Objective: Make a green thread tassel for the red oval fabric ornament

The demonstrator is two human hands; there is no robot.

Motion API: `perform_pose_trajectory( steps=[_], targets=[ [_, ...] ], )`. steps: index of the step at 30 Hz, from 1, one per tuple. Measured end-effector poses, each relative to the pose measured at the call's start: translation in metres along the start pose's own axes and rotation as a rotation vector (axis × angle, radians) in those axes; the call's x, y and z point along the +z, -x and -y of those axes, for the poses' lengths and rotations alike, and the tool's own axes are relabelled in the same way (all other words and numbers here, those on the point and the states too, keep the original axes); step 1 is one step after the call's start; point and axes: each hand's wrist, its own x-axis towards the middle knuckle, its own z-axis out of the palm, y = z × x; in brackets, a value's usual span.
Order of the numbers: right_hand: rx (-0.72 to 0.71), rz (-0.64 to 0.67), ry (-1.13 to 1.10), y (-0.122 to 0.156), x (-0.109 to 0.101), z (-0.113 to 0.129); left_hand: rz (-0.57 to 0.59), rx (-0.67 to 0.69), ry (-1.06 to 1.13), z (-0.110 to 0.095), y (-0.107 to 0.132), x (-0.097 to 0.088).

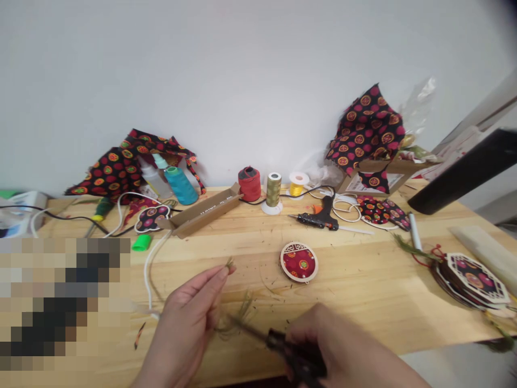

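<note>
My left hand point(189, 315) is closed in a pinch on a bundle of olive-green thread point(230, 264); a short tuft pokes out above the thumb. Below, loose thread ends point(243, 311) hang by the palm. My right hand point(323, 337) grips dark-handled scissors point(278, 340), blurred by motion, their blades pointing left at those ends. Whether the blades touch the thread, I cannot tell. Beyond the hands, a round wooden-framed ornament point(299, 263) with red patterned fabric lies flat on the table.
Thread spools stand along the wall: teal point(181, 186), red point(249, 184), olive point(273, 191) and yellow point(298, 185). A hot glue gun point(322, 215) lies near a long cardboard box point(208, 210). At right are stacked framed pieces point(479, 277) and a black cylinder point(464, 170).
</note>
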Motion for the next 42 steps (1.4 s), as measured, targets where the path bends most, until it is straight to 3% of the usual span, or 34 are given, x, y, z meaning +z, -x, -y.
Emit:
perform_pose_trajectory(
  steps=[4, 7, 9, 11, 14, 18, 24, 26, 29, 31, 32, 36, 42],
  targets=[
    [0.087, -0.157, 0.295, 0.017, -0.01, 0.0, 0.021, 0.005, 0.029, -0.001, -0.001, 0.0],
    [0.278, -0.378, 0.678, 0.029, -0.035, -0.029, 0.035, 0.001, -0.003, 0.003, -0.001, -0.002],
    [0.485, -0.518, 0.799, 0.038, -0.057, -0.056, 0.047, -0.004, -0.025, 0.007, -0.001, -0.003],
    [0.62, -0.547, 0.813, 0.047, -0.077, -0.081, 0.06, -0.005, -0.046, 0.01, -0.001, -0.003],
    [0.613, -0.528, 0.778, 0.054, -0.097, -0.101, 0.073, 0.009, -0.079, 0.012, -0.001, -0.001],
    [0.494, -0.516, 0.793, 0.051, -0.105, -0.098, 0.093, 0.02, -0.078, 0.013, 0.001, 0.0],
    [0.704, -0.572, 0.916, 0.041, -0.101, -0.087, 0.103, 0.018, -0.082, 0.013, 0.001, -0.002],
    [0.641, -0.678, 0.981, 0.036, -0.091, -0.078, 0.098, 0.023, -0.07, 0.013, 0.0, -0.002],
    [0.196, -0.866, 0.912, 0.023, -0.062, -0.054, 0.108, 0.019, -0.064, 0.013, 0.0, -0.001],
    [-0.131, -0.768, 0.749, 0.008, -0.038, -0.038, 0.118, 0.014, -0.069, 0.014, 0.0, 0.001],
    [-0.199, -0.692, 0.697, 0.0, -0.026, -0.032, 0.118, 0.015, -0.073, 0.014, 0.001, 0.001],
    [-0.326, -0.672, 0.775, -0.029, 0.007, -0.026, 0.109, 0.016, -0.078, 0.014, 0.002, 0.001],
    [-0.37, -0.69, 0.919, -0.05, 0.016, -0.033, 0.092, 0.015, -0.073, 0.014, 0.002, 0.0]
  ],
)
